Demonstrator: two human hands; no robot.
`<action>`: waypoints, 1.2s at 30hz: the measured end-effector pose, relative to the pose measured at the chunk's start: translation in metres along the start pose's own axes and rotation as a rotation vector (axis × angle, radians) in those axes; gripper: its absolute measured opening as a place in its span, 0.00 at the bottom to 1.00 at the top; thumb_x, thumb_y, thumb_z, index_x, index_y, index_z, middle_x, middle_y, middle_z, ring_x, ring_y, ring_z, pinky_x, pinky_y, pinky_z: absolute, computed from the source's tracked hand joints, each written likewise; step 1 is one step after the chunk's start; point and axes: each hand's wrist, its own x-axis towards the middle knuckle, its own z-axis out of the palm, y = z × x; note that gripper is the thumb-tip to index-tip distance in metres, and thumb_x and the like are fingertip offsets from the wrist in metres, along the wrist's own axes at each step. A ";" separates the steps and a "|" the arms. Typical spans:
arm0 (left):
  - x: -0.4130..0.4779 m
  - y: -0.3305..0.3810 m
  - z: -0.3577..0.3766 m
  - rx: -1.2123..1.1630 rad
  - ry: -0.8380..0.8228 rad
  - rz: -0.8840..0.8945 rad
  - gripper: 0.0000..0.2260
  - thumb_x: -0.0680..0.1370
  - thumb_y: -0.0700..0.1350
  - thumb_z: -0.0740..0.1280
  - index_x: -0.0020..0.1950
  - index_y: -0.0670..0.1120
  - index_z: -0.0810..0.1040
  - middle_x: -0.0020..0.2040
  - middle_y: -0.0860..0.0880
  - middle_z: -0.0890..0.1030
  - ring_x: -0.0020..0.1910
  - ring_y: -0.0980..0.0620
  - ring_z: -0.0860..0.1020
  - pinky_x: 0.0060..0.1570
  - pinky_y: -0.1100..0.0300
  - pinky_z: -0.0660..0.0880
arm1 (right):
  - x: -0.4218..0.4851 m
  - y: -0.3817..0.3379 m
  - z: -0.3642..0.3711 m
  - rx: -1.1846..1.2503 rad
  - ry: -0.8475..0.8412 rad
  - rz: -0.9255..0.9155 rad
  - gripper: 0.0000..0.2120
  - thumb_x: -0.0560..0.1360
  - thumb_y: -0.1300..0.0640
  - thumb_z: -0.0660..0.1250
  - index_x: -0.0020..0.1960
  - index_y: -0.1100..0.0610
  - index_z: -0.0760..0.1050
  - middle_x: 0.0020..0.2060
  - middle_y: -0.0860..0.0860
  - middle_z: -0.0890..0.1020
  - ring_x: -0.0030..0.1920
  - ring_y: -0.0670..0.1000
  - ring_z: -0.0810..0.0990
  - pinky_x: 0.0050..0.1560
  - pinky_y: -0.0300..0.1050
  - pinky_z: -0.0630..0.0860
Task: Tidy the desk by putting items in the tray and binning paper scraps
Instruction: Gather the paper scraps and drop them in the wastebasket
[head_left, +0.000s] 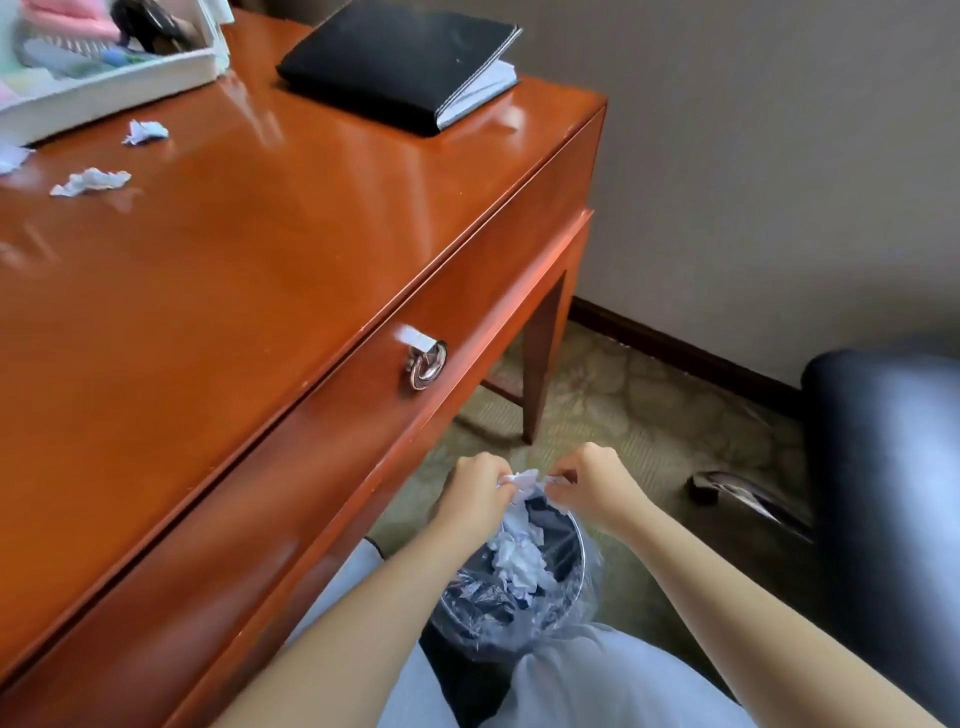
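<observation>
A crumpled white scrap (523, 480) is pinched between both hands directly above the bin (519, 582). The left hand (475, 491) grips its left side with fingers curled closed on the paper; the right hand (592, 480) grips its right side, fingertips pinched closed on it. The two hands are close together, the scrap bridging them.

Just below the fingers, the bin stands on the floor beside the desk (260, 249), lined with a clear bag and already holding white scraps. It sits between the person's knees.

Up and to the left of the fingers, well apart, loose scraps (91, 182) lie on the desk top. Beyond them, a white tray (104, 88) holds mixed items, blurred. A black notebook (400, 62) lies closed near the desk's far right corner. A drawer pull (426, 364) is on the desk front. To the right of the fingers, a dark chair (883, 493) stands on the carpet.
</observation>
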 end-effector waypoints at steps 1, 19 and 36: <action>0.005 -0.005 0.007 0.009 -0.027 -0.003 0.10 0.77 0.39 0.64 0.35 0.43 0.72 0.37 0.42 0.75 0.39 0.44 0.73 0.38 0.57 0.69 | 0.004 0.007 0.010 0.000 -0.021 0.031 0.20 0.68 0.65 0.62 0.22 0.51 0.59 0.23 0.49 0.64 0.32 0.53 0.63 0.28 0.42 0.59; 0.011 -0.033 0.040 0.168 -0.431 -0.059 0.18 0.83 0.47 0.55 0.72 0.45 0.66 0.69 0.42 0.71 0.65 0.42 0.72 0.61 0.50 0.71 | 0.010 0.034 0.061 -0.051 -0.274 0.178 0.16 0.74 0.58 0.65 0.58 0.65 0.75 0.56 0.60 0.81 0.57 0.60 0.78 0.59 0.56 0.75; -0.092 0.055 -0.107 0.351 -0.209 0.336 0.17 0.80 0.52 0.60 0.68 0.50 0.71 0.66 0.49 0.75 0.62 0.49 0.75 0.62 0.48 0.73 | -0.056 -0.069 -0.097 -0.312 -0.121 -0.094 0.15 0.74 0.55 0.66 0.60 0.52 0.77 0.53 0.50 0.82 0.55 0.53 0.80 0.57 0.50 0.77</action>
